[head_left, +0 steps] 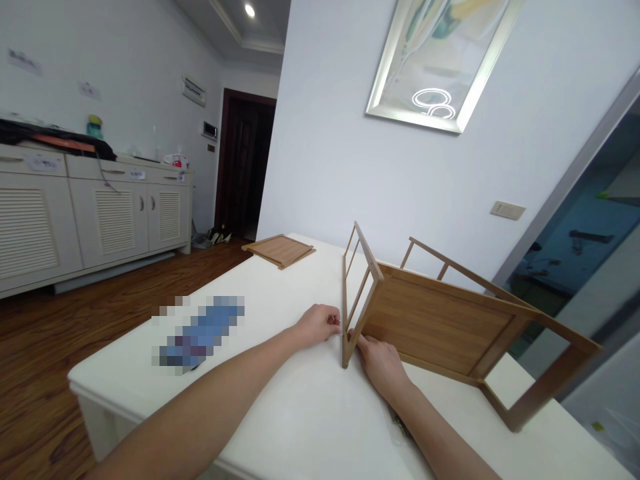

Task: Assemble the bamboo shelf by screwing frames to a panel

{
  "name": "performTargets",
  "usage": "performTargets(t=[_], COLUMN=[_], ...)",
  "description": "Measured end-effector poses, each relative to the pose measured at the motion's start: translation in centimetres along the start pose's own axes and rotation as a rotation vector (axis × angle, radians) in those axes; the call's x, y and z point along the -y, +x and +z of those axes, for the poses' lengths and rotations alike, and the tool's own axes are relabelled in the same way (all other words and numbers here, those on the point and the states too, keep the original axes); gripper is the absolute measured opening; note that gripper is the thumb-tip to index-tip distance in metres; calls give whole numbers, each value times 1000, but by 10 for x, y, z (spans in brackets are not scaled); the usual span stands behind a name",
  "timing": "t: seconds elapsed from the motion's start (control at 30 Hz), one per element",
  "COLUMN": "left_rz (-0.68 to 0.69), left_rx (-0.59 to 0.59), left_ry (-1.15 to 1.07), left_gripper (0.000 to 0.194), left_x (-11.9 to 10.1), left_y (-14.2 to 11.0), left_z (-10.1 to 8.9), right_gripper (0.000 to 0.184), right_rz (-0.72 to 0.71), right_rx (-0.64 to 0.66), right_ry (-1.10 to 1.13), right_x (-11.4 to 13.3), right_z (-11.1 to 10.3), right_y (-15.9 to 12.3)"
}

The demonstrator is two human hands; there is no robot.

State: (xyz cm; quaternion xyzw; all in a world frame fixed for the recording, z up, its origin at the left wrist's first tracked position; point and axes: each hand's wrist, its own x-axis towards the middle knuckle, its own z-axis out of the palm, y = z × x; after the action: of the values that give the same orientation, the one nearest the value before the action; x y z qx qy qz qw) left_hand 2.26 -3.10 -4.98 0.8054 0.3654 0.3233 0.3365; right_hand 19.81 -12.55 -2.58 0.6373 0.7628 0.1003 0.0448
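A partly built bamboo shelf frame (440,320) lies on its side on the white table (280,400). Its slatted end panel (357,287) stands upright at the frame's left end. My left hand (317,325) is curled in a pinch just left of that end panel's lower leg, holding something too small to make out. My right hand (381,363) rests on the table right of the same leg, fingers closed against the foot of the panel where it meets the shelf board.
A separate bamboo shelf board (279,250) lies flat at the table's far left corner. A blurred blue object (200,333) sits on the table's left side. White cabinets (90,213) line the left wall; a dark doorway (243,167) is behind.
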Motion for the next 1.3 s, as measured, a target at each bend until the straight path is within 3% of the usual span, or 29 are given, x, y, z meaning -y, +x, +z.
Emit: performTargets(t=[0.17,0.67,0.83,1.13,1.3], left_rz=[77,145,251,312,275], left_rx=[55,207,268,317,266], left_ry=[136,330,406,384,264], left_gripper=[6,22,24,16,16], left_x=[-11,-16,-16,-12,-10], left_y=[-9,-17,-16,-9,-9], left_z=[-9,-19,-20,-24,-27], right_gripper=[45,44,42,43,44], right_rz=[2,-10,-4,-8,-6], right_rx=[9,0,-12,3,17], right_ry=[-16,-6,-1,5,3], right_x=[0,-1,0,0,0], right_z=[0,1,0,-1,-2], right_y=[0,-1,-1,-1,-2])
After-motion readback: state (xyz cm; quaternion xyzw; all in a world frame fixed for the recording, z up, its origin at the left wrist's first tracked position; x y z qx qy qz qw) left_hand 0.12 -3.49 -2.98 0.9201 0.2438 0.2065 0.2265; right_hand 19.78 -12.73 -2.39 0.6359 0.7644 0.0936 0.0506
